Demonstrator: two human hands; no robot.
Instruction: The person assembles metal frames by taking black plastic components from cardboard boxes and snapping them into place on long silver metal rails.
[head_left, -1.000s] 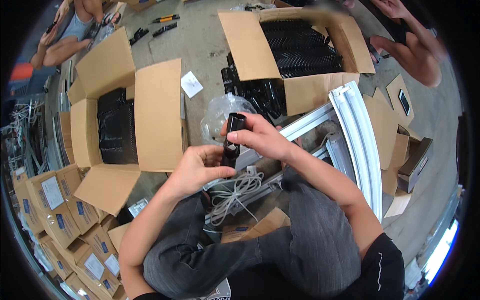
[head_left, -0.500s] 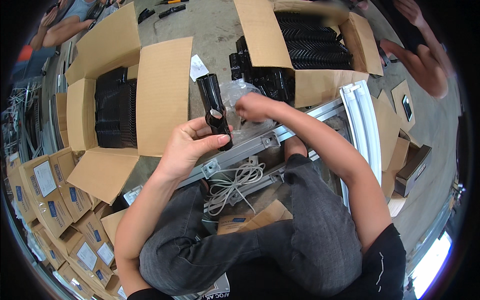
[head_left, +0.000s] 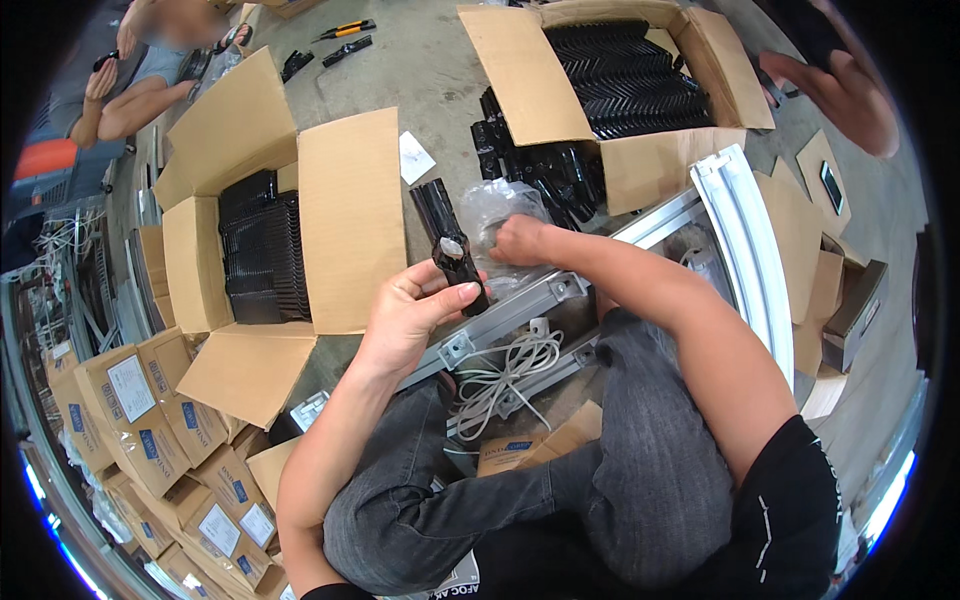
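My left hand point(head_left: 412, 312) is closed around the lower end of a glossy black tubular part point(head_left: 432, 212), its thumb pressed on the front. The part stands tilted, with a pale spot near its middle. To its right, my right hand point(head_left: 522, 241) is at a crumpled clear plastic bag point(head_left: 492, 203), fingers curled; whatever they grip is hidden. Just beyond the bag, several similar black parts point(head_left: 565, 185) lie piled on the floor against an open carton point(head_left: 660, 165). Another open carton point(head_left: 355, 225) on the left holds rows of black pieces point(head_left: 262, 245).
Silver metal rails point(head_left: 520, 305) cross before my lap, with a coiled grey cable point(head_left: 515, 365) between them. A curved white rail point(head_left: 745, 240) stands right. Stacked cartons point(head_left: 175, 440) fill the lower left. A phone point(head_left: 831, 188) lies on cardboard; other people's limbs point(head_left: 835, 95) show at the edges.
The whole view has shifted, moving the scene rightward and slightly down. My right hand now sits against the plastic bag, its fingers curled lower. My left hand still holds the black part.
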